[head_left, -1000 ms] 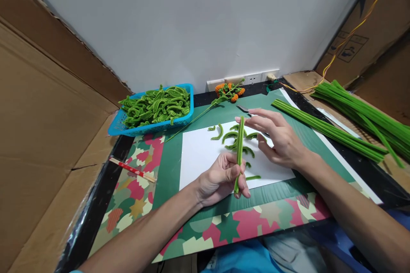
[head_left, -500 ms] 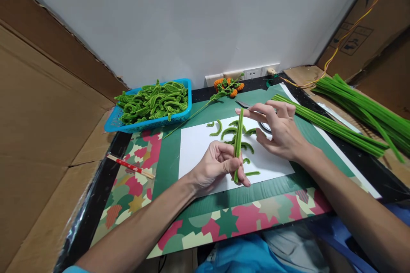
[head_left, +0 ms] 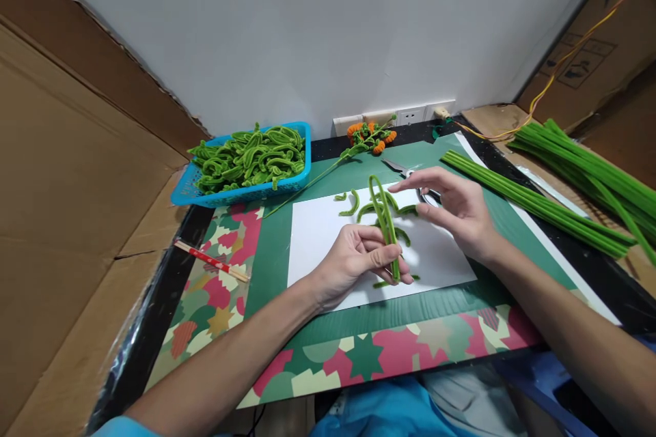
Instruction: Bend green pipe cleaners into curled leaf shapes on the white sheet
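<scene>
Between thumb and fingers, my left hand [head_left: 366, 259] grips a green fuzzy stem [head_left: 387, 218] bent into a narrow upright loop, its lower ends together in the grip. Just right of the loop is my right hand [head_left: 458, 212], fingers apart and holding nothing. Beneath both hands lies a white sheet [head_left: 318, 239] with several short curved green pieces [head_left: 351, 203] on it. Scissors [head_left: 397, 167] lie behind my right hand, their handles partly covered by it.
A blue basket [head_left: 230, 198] full of green looped pieces sits at the back left. An orange flower stem [head_left: 379, 145] lies near the sockets. Chopsticks [head_left: 212, 261] rest on the left. Long green stems [head_left: 533, 201] lie at the right, beside another bundle [head_left: 594, 164].
The green stem in my left hand now shows as an open loop, where before it looked like a narrow strip. My right hand has shifted slightly right, away from it. The view has moved slightly.
</scene>
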Tool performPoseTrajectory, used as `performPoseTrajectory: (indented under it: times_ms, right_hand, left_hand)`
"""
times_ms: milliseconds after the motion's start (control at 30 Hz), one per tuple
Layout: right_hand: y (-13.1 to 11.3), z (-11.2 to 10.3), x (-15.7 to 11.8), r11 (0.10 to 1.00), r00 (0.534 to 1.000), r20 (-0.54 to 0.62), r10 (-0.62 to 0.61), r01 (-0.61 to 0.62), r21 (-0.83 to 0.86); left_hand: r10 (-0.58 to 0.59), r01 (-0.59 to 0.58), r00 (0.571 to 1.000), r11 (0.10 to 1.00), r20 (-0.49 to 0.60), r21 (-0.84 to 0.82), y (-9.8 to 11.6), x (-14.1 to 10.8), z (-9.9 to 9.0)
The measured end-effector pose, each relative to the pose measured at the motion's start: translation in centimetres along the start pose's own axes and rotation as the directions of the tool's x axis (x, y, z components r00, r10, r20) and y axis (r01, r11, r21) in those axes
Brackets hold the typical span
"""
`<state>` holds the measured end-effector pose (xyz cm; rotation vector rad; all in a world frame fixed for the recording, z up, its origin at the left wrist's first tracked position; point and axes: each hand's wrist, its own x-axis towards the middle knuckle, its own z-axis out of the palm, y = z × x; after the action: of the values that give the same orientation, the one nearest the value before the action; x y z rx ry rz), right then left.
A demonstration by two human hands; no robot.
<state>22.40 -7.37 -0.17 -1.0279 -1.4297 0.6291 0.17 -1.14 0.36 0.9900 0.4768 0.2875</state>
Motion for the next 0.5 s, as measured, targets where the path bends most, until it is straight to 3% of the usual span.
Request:
performPoseTrajectory:
  times_ms: [100,233,367,500]
  right_hand:
    - [-0.2,0.3,0.2,0.995,0.996,-0.034,0.084,-0.082,0.06]
    - [-0.5,0.9,0.3,0.962,0.981,0.068,0.183,-0.193,0.195]
    - [-1.0,1.3,0.3,0.869,0.947,0.151,0.285,-0.321,0.377]
    - [-1.4,1.3,0.4,0.816,0.934,0.211,0.29,-0.356,0.456]
  left_hand:
    - [-0.02,0.019,0.999,0.999,0.031,0.041,-0.1,0.1,0.2]
    - [-0.062,0.049,0.992,0.992,0.106,0.114,-0.2,0.0,0.4]
    - [-0.125,0.098,0.98,0.981,0.156,0.17,0.0,-0.1,0.5]
    - [-0.142,0.106,0.968,0.979,0.209,0.176,0.1,-0.2,0.4]
